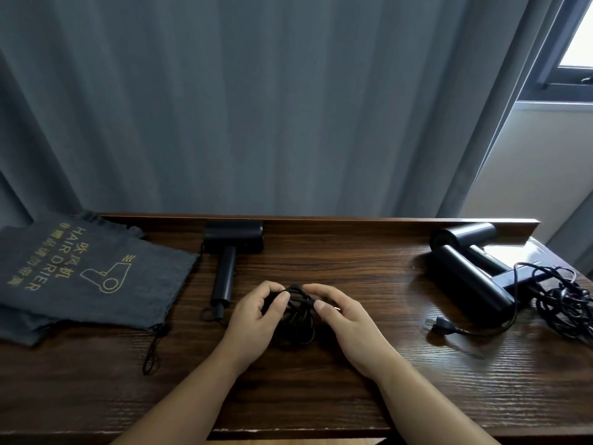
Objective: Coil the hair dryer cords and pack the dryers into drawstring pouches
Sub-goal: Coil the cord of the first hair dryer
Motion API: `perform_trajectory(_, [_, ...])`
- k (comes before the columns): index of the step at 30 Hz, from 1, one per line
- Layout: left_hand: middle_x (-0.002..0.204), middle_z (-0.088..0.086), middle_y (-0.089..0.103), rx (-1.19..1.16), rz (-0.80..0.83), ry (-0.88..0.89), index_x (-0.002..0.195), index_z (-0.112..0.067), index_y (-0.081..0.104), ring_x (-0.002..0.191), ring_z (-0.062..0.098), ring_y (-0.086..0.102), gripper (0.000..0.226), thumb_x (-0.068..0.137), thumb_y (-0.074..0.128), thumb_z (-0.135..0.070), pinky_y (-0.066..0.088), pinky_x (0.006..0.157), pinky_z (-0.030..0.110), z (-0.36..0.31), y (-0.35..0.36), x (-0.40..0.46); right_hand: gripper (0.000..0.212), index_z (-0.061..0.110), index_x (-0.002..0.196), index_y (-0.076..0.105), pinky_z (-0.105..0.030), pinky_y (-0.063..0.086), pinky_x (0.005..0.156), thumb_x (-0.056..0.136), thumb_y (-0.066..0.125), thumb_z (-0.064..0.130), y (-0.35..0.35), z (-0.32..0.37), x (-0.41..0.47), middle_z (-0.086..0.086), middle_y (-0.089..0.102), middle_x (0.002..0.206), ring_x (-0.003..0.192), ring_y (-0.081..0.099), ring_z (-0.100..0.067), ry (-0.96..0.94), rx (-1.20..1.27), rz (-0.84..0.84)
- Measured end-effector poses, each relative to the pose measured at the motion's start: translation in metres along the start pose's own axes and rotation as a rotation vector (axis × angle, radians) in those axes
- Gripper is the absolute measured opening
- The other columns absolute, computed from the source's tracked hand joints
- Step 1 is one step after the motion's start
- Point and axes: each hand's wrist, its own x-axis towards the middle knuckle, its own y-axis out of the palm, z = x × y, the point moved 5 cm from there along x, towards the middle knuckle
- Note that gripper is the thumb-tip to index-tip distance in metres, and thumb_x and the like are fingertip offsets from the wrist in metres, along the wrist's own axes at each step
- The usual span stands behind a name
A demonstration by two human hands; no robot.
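Observation:
A black hair dryer [228,252] lies at the back middle of the wooden table [321,396], handle pointing toward me. Its cord is gathered into a black coil [296,319] in front of me. My left hand [256,319] grips the coil's left side with curled fingers. My right hand [343,319] pinches the coil's top right, and a bit of metal shows by its fingers. Two more black dryers [465,268] lie at the right with a tangled cord [561,300] and a plug [438,326]. Dark grey drawstring pouches [80,277] with gold print are stacked at the left.
A pouch drawstring [153,351] trails over the table toward me. A raised wooden lip [353,221] runs along the table's back edge, with grey curtains [256,107] behind. A window [574,59] is at the upper right.

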Motion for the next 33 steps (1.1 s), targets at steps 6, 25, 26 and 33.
perform_trajectory(6, [0.102, -0.001, 0.070, -0.056, 0.015, -0.037, 0.109, -0.027, 0.063, 0.093, 0.006, 0.070, 0.018, 0.099, 0.058, -0.013, 0.056, 0.070, 0.021, 0.000, -0.001, -0.001, 0.028, 0.032, 0.126, 0.064, -0.019, 0.054, 0.089, 0.102, 0.056, 0.018, 0.000, 0.004, -0.002, 0.011, 0.070, 0.118, 0.111, 0.065, -0.001, -0.055, -0.142, -0.078])
perform_trajectory(25, [0.109, -0.011, 0.055, 0.192, 0.041, 0.189, 0.117, -0.023, 0.066, 0.106, 0.004, 0.057, 0.022, 0.099, 0.058, -0.013, 0.045, 0.089, 0.012, -0.007, 0.007, -0.004, 0.089, 0.037, 0.149, 0.030, -0.006, 0.035, 0.095, 0.076, 0.078, 0.055, 0.002, 0.006, -0.006, 0.026, 0.043, 0.125, 0.120, 0.041, 0.010, -0.204, -0.598, -0.232])
perform_trajectory(26, [0.109, -0.011, 0.055, 0.197, 0.044, 0.192, 0.121, -0.024, 0.065, 0.107, 0.003, 0.056, 0.025, 0.099, 0.058, -0.013, 0.044, 0.090, 0.011, -0.007, 0.007, -0.004, 0.092, 0.036, 0.150, 0.028, -0.007, 0.034, 0.096, 0.076, 0.080, 0.051, 0.003, 0.005, -0.004, 0.024, 0.043, 0.126, 0.120, 0.039, 0.009, -0.200, -0.629, -0.224])
perform_trajectory(33, [0.102, -0.014, 0.056, 0.227, 0.104, 0.235, 0.137, -0.028, 0.057, 0.101, 0.006, 0.058, 0.036, 0.102, 0.055, -0.023, 0.045, 0.084, 0.011, -0.014, 0.011, -0.010, 0.065, 0.026, 0.152, 0.037, -0.008, 0.042, 0.090, 0.094, 0.066, 0.025, 0.000, 0.003, -0.002, 0.019, 0.053, 0.117, 0.107, 0.053, 0.001, -0.191, -0.685, -0.313])
